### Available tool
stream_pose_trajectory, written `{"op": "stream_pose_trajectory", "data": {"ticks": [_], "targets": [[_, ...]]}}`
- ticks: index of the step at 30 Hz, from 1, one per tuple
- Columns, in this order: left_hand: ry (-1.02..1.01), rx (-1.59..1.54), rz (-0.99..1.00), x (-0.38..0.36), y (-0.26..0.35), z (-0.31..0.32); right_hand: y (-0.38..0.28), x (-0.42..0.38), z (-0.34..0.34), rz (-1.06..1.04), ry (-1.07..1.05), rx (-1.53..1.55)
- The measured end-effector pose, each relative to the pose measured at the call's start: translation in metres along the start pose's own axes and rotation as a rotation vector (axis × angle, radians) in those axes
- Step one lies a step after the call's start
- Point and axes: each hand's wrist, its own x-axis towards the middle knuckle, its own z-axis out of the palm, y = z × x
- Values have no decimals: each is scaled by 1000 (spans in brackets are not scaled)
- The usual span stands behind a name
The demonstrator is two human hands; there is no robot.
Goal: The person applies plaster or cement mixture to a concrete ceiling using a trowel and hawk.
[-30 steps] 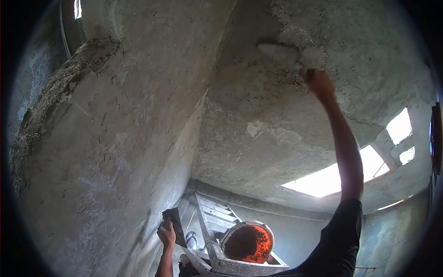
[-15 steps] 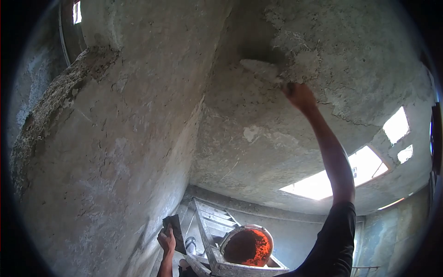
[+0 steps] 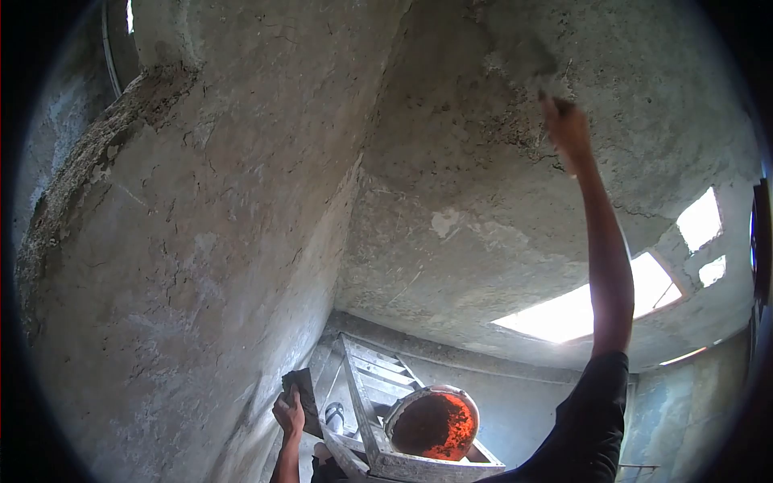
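Note:
My right hand (image 3: 568, 133) is raised high against the rough wall (image 3: 459, 185), closed round the handle of a trowel (image 3: 538, 63). Motion smears the trowel's blade, which lies at or close to the wall surface among damp, dark mortar patches. Low down, my left hand (image 3: 289, 410) grips a dark rectangular plastering float (image 3: 304, 400), its thumb over the near face. Right of the float, a bucket (image 3: 459, 427) with an orange inside holds dark mortar.
The bucket rests on a mortar-stained ladder-like frame (image 3: 372, 439). A second plastered wall (image 3: 209, 266) rises close on the left, with a crumbly ledge (image 3: 88, 153). Bright openings (image 3: 555, 318) pierce the wall at right. A sandal (image 3: 334, 416) shows beside the frame.
My right hand has swept the trowel up and to the right along the wall. The left hand keeps the float in nearly the same place.

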Motion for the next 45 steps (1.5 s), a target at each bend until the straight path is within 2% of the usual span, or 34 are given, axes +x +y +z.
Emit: {"op": "stream_pose_trajectory", "data": {"ticks": [1, 3, 4, 6, 10, 14, 15, 17, 20, 22, 23, 24, 26, 29, 31, 33, 36, 38, 39, 41, 43, 45], "targets": [[14, -4, 10, 0, 2, 0, -1, -12, 9, 109, -103, 86], [28, -10, 18, -1, 3, 2, 32, -14, 48, -48, -200, 6], [12, -4, 7, 0, 3, 3, 41, -16, 63, -49, -196, 7], [-3, 5, -1, 1, 7, 5, 52, -20, 83, -253, -125, -113], [-34, 9, -22, 6, 6, 7, 81, -17, 74, -190, -76, -94], [-3, 21, 33, 3, -3, 7, 132, -40, 36, 11, 14, -170], [11, 48, 4, 0, 7, 1, 156, -47, 30, 9, 81, -160], [-29, 26, -8, 1, -11, 8, 175, -65, 24, 3, 152, -152], [-1, 63, 26, -5, -3, 6, 164, -79, 15, 20, 102, -127], [43, 73, 65, -7, -8, 14, 131, -82, 19, -220, 57, -213], [92, 76, 103, -5, -7, 17, 110, -78, 22, -174, -28, -243], [-2, 42, 45, -2, 5, 10, 92, -72, 26, -130, -116, -274], [-19, 24, 34, 4, 1, 16, 75, -53, 42, -279, -123, -358], [-31, -15, 27, 6, 17, 12, 47, -18, 45, -205, -185, -422], [3, -38, 59, 7, 17, 9, 28, 7, 23, -146, -258, -460], [11, -63, 59, 7, 24, 2, 24, 25, -2, -288, -26, -355], [31, 12, 34, 3, 19, -2, 20, 52, -30, -274, 36, -321], [38, 17, 58, 3, 10, 0, 23, 54, -33, -421, 320, -289], [45, 21, 78, 3, 7, 2, 22, 46, -31, -416, 320, -294], [55, 5, 85, 3, 5, 6, 9, 22, -12, -175, 125, -131], [65, -5, 90, 4, 7, 6, 23, 8, 23, -87, -36, 41], [1, -6, 46, 3, 16, 3, 43, 0, 58, -37, -171, 67]]}}
